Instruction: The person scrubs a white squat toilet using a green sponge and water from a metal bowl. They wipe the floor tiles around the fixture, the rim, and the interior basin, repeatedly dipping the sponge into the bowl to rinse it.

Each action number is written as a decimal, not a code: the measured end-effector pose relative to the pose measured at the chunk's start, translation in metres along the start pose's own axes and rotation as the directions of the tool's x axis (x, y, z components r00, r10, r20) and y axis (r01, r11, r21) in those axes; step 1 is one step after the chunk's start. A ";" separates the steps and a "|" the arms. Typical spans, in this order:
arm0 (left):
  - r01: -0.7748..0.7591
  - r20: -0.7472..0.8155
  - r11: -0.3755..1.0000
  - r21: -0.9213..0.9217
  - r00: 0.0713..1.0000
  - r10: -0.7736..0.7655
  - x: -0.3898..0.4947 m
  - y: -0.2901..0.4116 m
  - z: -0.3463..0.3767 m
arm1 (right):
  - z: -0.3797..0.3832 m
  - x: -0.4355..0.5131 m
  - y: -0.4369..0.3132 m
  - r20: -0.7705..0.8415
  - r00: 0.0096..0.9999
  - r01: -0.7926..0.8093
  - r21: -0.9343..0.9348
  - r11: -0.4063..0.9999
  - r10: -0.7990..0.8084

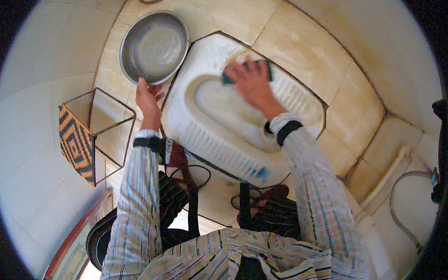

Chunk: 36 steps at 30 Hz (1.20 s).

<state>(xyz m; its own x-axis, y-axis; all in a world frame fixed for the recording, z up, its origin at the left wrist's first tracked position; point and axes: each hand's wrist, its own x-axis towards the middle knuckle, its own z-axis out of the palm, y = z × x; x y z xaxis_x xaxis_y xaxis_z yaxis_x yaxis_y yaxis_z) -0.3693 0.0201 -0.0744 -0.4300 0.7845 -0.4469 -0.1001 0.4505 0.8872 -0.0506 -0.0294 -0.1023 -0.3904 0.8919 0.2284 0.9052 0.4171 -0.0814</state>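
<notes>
My right hand [250, 81] presses a dark green scouring pad [268, 72] onto the far rim of a white ceramic squat toilet [206, 126]. The hand is slightly blurred. Brownish stains show on the rim near the pad, and a blue smear lies on the ribbed footrest nearer me. My left hand [147, 97] is at the near edge of a round grey metal basin [155, 47], its thumb on the rim; some fingers are hidden below it. The basin is tilted, and a little wetness or shine shows inside.
A metal-framed stool with a woven orange and black seat [77, 146] lies on its side at the left. Tiled walls surround the floor. At the right are a pale pipe [383, 177] and a grey hose [394, 194]. My feet are beside the toilet's near edge.
</notes>
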 end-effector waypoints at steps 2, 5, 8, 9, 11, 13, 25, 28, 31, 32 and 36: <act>-0.179 -0.014 0.959 0.222 0.982 0.187 -0.023 -0.015 0.003 | 0.005 0.005 -0.011 -0.023 0.998 0.065 0.217 0.974 -0.062; -0.344 0.162 0.820 0.458 0.939 0.303 -0.061 -0.039 0.015 | 0.002 0.017 0.022 0.204 0.979 0.013 -0.126 0.992 0.013; -0.746 0.689 0.140 0.651 0.659 0.301 -0.073 -0.040 0.028 | -0.001 0.051 0.071 -0.031 0.853 -0.521 -0.093 0.848 0.521; -0.745 0.707 0.090 0.661 0.659 0.258 -0.072 -0.035 0.030 | -0.001 0.058 0.069 -0.120 0.844 -0.527 -0.011 0.850 0.522; -0.752 0.727 -0.016 0.659 0.632 0.270 -0.061 -0.023 0.039 | -0.001 0.067 0.051 0.147 0.915 -0.368 -0.074 0.927 0.375; -0.727 0.718 -0.045 0.685 0.664 0.208 -0.052 -0.011 0.040 | -0.001 0.052 -0.004 0.238 0.970 -0.041 -0.017 0.999 0.043; -0.701 0.720 -0.164 0.694 0.683 0.126 -0.045 -0.017 0.043 | 0.016 0.089 0.056 -0.011 0.948 -0.318 -0.100 0.943 0.319; -0.691 0.700 -0.116 0.713 0.708 0.089 -0.044 -0.016 0.042 | -0.005 0.059 -0.013 0.266 0.964 -0.055 0.215 0.975 -0.004; -0.676 0.683 -0.099 0.730 0.725 0.090 -0.042 -0.019 0.042 | -0.008 0.050 0.003 0.324 0.946 -0.053 0.214 0.975 -0.020; -0.669 0.676 -0.095 0.737 0.730 0.100 -0.042 -0.021 0.042 | -0.001 0.060 0.025 0.349 0.935 -0.052 -0.052 0.997 0.067; -0.669 0.678 -0.105 0.735 0.725 0.121 -0.042 -0.024 0.043 | 0.012 0.088 0.120 0.031 0.905 -0.419 -0.098 0.903 0.423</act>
<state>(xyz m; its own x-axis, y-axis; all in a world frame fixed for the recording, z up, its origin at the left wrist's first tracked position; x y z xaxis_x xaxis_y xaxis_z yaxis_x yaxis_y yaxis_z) -0.3104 -0.0055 -0.0822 0.2840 0.9123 -0.2951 0.9582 -0.2591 0.1211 0.0213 0.1011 -0.1040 0.0246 0.9895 0.1421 0.9972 -0.0142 -0.0738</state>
